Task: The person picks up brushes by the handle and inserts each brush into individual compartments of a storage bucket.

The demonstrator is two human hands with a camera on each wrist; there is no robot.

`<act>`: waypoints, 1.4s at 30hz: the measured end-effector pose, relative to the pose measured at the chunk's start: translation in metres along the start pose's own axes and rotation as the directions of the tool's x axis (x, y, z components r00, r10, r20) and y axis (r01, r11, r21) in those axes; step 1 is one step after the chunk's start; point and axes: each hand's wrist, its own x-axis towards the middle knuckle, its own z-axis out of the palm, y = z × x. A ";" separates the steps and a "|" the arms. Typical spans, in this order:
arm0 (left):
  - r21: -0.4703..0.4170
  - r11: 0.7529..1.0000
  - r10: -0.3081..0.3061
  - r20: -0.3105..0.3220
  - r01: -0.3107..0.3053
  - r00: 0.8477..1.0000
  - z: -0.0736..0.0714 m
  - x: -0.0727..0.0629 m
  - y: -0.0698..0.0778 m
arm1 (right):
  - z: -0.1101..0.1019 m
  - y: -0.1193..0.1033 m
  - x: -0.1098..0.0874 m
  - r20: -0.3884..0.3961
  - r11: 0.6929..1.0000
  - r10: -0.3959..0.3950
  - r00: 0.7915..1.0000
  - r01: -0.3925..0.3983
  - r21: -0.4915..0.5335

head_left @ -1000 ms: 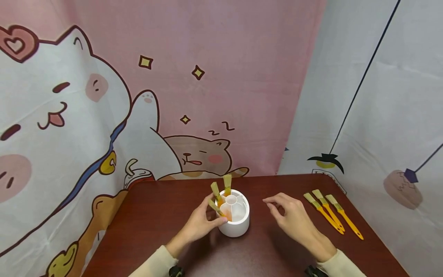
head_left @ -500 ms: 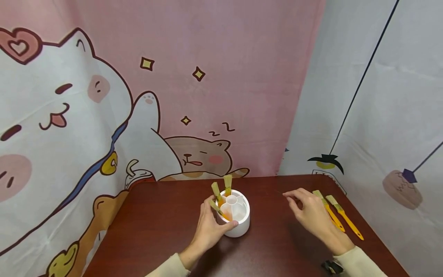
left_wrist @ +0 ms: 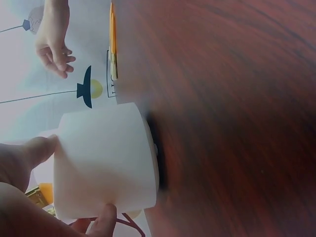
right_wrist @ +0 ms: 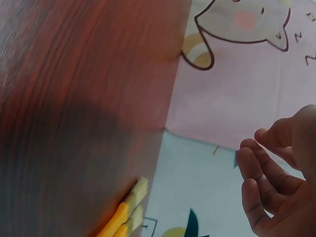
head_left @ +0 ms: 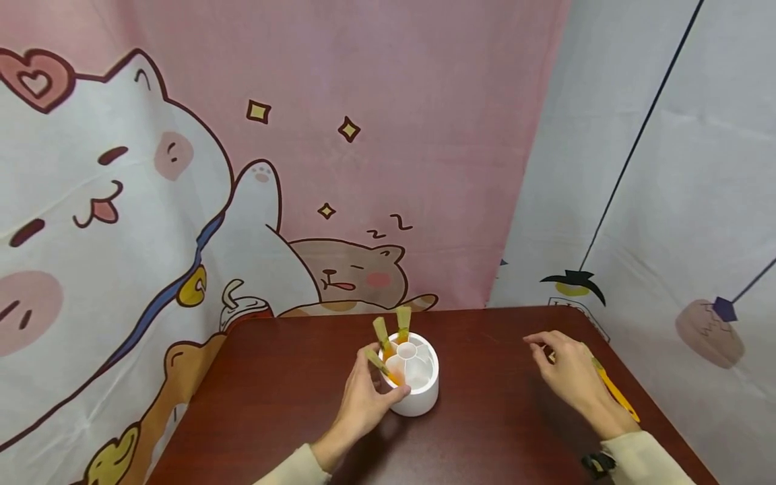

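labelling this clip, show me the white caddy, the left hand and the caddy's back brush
White caddy [head_left: 423,400]: head view, outer front wall
Left hand [head_left: 366,404]: head view, middle of hand
Back brush [head_left: 403,319]: head view, bristles

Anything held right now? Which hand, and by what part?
Left hand grips the white compartmented holder by its outer side wall. Right hand holds nothing.
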 end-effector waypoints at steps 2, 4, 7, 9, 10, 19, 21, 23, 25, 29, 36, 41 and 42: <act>0.007 1.000 0.006 0.015 -0.006 1.000 -0.002 0.000 -0.001 | 0.001 0.007 -0.002 -0.002 1.000 0.021 1.000 -0.021 -0.002; 0.017 1.000 0.012 0.030 -0.012 0.999 -0.004 0.001 -0.002 | 0.002 0.013 -0.004 0.009 0.999 0.049 0.999 -0.049 -0.007; 0.007 0.999 0.034 0.057 -0.034 0.998 -0.008 0.002 -0.004 | 0.003 0.023 -0.006 0.036 0.995 0.096 0.995 -0.095 -0.022; -0.018 0.998 0.053 0.077 -0.052 0.996 -0.010 0.003 -0.005 | 0.004 0.030 -0.007 0.059 0.992 0.125 0.990 -0.123 -0.033; -0.033 0.998 0.064 0.085 -0.061 0.994 -0.011 0.004 -0.006 | 0.004 0.034 -0.008 0.069 0.991 0.134 0.989 -0.132 -0.040; -0.130 0.988 0.094 0.114 -0.079 0.989 -0.015 0.007 -0.010 | 0.008 0.060 -0.013 0.152 0.975 0.220 0.964 -0.211 -0.073; -0.135 0.988 0.093 0.109 -0.078 0.990 -0.015 0.007 -0.010 | 0.010 0.065 -0.013 0.175 0.971 0.235 0.956 -0.224 -0.081; -0.138 0.987 0.095 0.105 -0.080 0.990 -0.016 0.007 -0.009 | 0.011 0.069 -0.013 0.201 0.967 0.253 0.947 -0.239 -0.091; -0.133 0.988 0.096 0.106 -0.081 0.990 -0.017 0.006 -0.009 | 0.014 0.074 -0.013 0.227 0.961 0.272 0.935 -0.254 -0.105; -0.129 0.989 0.087 0.119 -0.071 0.989 -0.017 0.007 -0.009 | 0.018 0.084 -0.013 0.280 0.951 0.308 0.909 -0.282 -0.131; -0.119 0.991 0.072 0.151 -0.054 0.986 -0.016 0.009 -0.010 | 0.022 0.097 -0.016 0.331 0.940 0.339 0.880 -0.308 -0.144; -0.105 0.993 0.068 0.141 -0.053 0.988 -0.013 0.010 -0.010 | 0.024 0.100 -0.014 0.353 0.932 0.363 0.862 -0.327 -0.159; -0.100 0.993 0.068 0.138 -0.054 0.988 -0.013 0.010 -0.009 | 0.025 0.100 -0.013 0.357 0.929 0.370 0.858 -0.333 -0.162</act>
